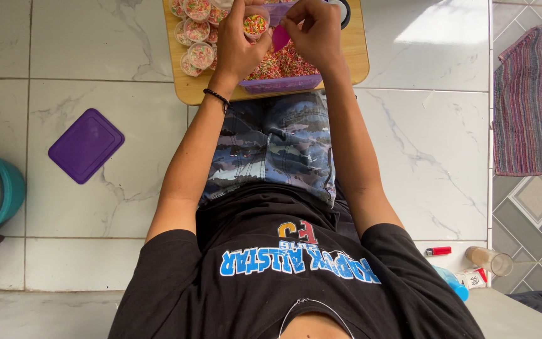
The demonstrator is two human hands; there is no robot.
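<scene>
My left hand [238, 44] holds a small clear cup [255, 25] filled with multicoloured sprinkles above a purple container [281, 84] full of the same sprinkles. Just to the right of the cup, my right hand [313, 31] grips a pink spoon [280, 37]. The container rests on a wooden board [191, 91] on the floor in front of my legs. Several filled, lidded cups [197, 39] are piled on the board's left side.
A purple square lid [86, 145] lies on the white tiles at left, near a teal bucket [2, 188]. A striped mat [532, 100] lies at right. A red lighter [438, 251], a clear glass [490, 259] and a small carton [473, 277] sit at lower right.
</scene>
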